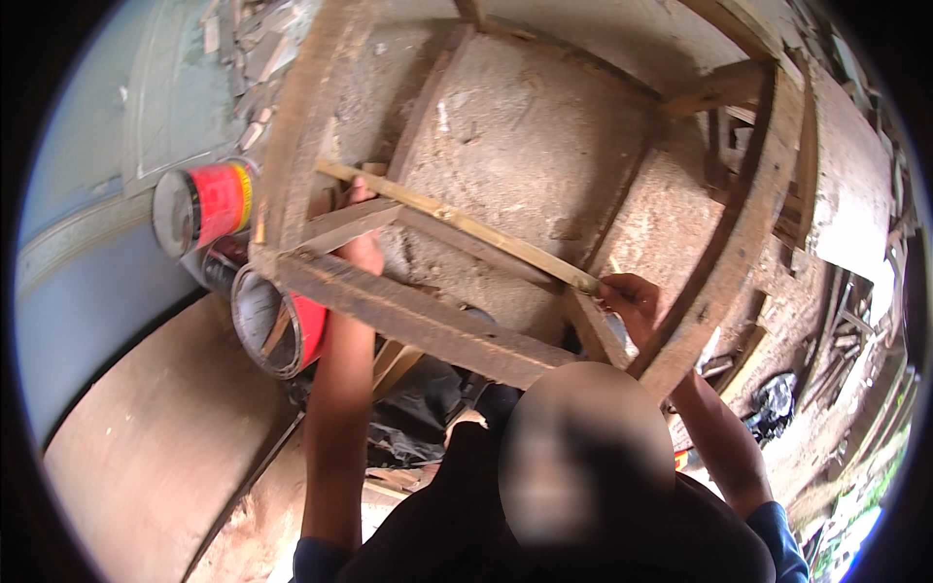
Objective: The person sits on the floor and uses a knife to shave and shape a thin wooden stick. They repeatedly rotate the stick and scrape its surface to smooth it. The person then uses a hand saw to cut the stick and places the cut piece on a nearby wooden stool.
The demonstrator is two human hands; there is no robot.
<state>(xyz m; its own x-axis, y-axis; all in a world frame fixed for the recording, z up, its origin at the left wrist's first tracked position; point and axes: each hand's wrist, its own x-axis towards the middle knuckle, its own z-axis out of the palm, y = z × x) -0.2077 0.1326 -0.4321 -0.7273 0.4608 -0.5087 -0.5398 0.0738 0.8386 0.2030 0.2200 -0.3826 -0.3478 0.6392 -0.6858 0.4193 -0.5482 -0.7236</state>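
Observation:
A narrow, pale wooden strip (466, 225) lies slantwise across the inside of a rough wooden frame (418, 316) made of thick beams. My right hand (634, 303) pinches the strip's lower right end, beside a short corner brace (595, 328). At the upper left end, my left hand (363, 251) reaches up behind the near beam and another corner brace (348, 223). Its fingertips show against the strip, closed on it, while part of the hand is hidden by the brace. The frame's right side is a curved beam (748, 228).
Two red tins, one upper (209, 206) and one lower (277, 321), lie left of the frame by a blue-grey panel (97, 253). Wood scraps (258, 58) are piled at the far left. More offcuts and a pale board (850, 175) lie at the right. Black plastic (418, 403) lies below the near beam.

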